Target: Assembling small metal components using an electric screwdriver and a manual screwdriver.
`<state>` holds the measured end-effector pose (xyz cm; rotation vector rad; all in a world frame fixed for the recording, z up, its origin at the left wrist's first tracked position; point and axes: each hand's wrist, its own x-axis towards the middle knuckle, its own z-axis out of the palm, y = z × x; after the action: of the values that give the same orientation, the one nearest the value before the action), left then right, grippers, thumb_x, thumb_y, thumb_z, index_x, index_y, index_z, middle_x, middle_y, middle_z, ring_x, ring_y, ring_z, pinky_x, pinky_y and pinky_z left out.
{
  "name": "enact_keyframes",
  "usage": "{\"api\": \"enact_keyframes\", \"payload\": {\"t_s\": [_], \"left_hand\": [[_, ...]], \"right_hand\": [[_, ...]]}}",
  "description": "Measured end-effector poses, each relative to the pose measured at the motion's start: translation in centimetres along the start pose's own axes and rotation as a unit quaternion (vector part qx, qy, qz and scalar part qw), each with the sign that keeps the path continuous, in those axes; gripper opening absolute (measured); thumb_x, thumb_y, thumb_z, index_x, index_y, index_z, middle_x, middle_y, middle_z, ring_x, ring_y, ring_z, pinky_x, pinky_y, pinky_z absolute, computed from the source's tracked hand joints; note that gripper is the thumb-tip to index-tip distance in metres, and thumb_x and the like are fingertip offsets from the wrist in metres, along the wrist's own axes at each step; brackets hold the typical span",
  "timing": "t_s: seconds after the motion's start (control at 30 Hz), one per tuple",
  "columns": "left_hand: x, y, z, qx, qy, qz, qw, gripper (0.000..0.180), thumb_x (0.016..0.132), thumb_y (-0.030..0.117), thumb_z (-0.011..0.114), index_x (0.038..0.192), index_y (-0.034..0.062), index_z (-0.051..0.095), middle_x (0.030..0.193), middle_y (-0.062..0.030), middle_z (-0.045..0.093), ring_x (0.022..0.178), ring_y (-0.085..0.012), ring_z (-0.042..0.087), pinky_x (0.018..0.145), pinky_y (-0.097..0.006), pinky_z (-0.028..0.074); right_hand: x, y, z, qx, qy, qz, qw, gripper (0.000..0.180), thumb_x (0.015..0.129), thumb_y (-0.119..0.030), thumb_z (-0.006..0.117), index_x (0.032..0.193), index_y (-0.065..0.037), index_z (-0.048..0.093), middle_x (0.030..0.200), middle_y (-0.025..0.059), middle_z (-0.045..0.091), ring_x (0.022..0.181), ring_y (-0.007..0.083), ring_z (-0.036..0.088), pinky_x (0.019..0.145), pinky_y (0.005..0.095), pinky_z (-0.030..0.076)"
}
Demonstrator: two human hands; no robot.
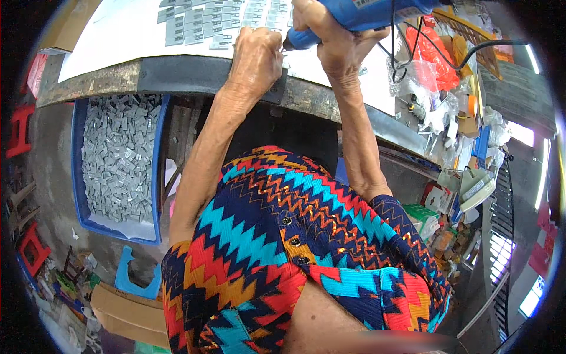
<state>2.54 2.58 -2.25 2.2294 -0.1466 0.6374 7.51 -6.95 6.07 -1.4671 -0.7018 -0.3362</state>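
My right hand (336, 41) grips a blue electric screwdriver (359, 17) whose tip points left toward my left hand (254, 56). The left hand is closed at the near edge of the white-topped workbench (118, 35), pinching something small that I cannot make out. Rows of small grey metal parts (218, 20) lie on the bench just beyond both hands. The tool's black cord (466, 56) runs off to the right.
A blue crate (158, 153) full of the same grey parts sits below the bench on my left. Orange bags, plastic packets and boxes crowd the right end of the bench (436, 59). Cardboard (127, 315), a blue stool and red stools stand on the floor.
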Motion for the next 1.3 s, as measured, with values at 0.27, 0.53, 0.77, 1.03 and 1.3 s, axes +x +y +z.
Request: {"api": "enact_keyframes", "payload": {"t_s": [0.27,0.53,0.77,1.03,1.3], "left_hand": [[-0.1,0.1,0.3,0.014,0.019,-0.007,1.000,0.007,0.066,-0.002,0.061,0.070,-0.0003,0.056,0.070,-0.0117,0.056,0.071,-0.0287,0.049,0.066,-0.039,0.042],[-0.2,-0.3,0.6,0.023,0.024,0.021,0.999,0.009,0.066,-0.004,0.060,0.073,0.0009,0.058,0.066,-0.0101,0.052,0.068,-0.0275,0.047,0.066,-0.037,0.040],[-0.4,1.0,-0.2,0.051,0.017,0.001,0.999,0.011,0.065,0.003,0.066,0.075,0.0044,0.064,0.077,-0.0096,0.058,0.082,-0.0285,0.052,0.071,-0.040,0.041],[-0.3,2.0,-0.6,0.136,-0.028,-0.018,0.990,0.014,0.070,0.013,0.068,0.080,0.0059,0.061,0.079,-0.0071,0.057,0.081,-0.0268,0.052,0.070,-0.039,0.039],[-0.6,2.4,0.4,0.083,0.020,0.036,0.996,0.011,0.067,0.003,0.062,0.074,0.0034,0.054,0.071,-0.0124,0.056,0.071,-0.0304,0.054,0.066,-0.041,0.044]], "right_hand": [[0.3,-1.6,0.8,-0.054,-0.006,0.092,0.994,0.011,0.065,0.002,0.064,0.072,-0.004,0.059,0.068,0.0015,0.058,0.058,0.0093,0.055,0.051,0.0235,0.046],[0.4,-1.8,0.4,-0.071,-0.004,0.095,0.993,0.012,0.064,0.001,0.067,0.073,-0.004,0.060,0.069,0.0022,0.060,0.060,0.0103,0.057,0.054,0.0239,0.048],[0.2,-2.5,-1.0,0.035,-0.032,0.108,0.993,0.019,0.065,-0.002,0.071,0.080,-0.004,0.058,0.072,0.0033,0.059,0.062,0.0115,0.057,0.056,0.0242,0.048],[-0.3,-1.8,-2.5,0.151,-0.019,0.088,0.984,0.021,0.068,-0.001,0.067,0.086,-0.004,0.056,0.075,0.0043,0.058,0.064,0.0125,0.056,0.058,0.0249,0.046],[-0.2,-1.6,-3.8,-0.027,-0.140,-0.012,0.990,0.025,0.066,-0.006,0.067,0.089,-0.005,0.057,0.081,0.0024,0.054,0.076,0.0152,0.052,0.069,0.0293,0.041]]}}
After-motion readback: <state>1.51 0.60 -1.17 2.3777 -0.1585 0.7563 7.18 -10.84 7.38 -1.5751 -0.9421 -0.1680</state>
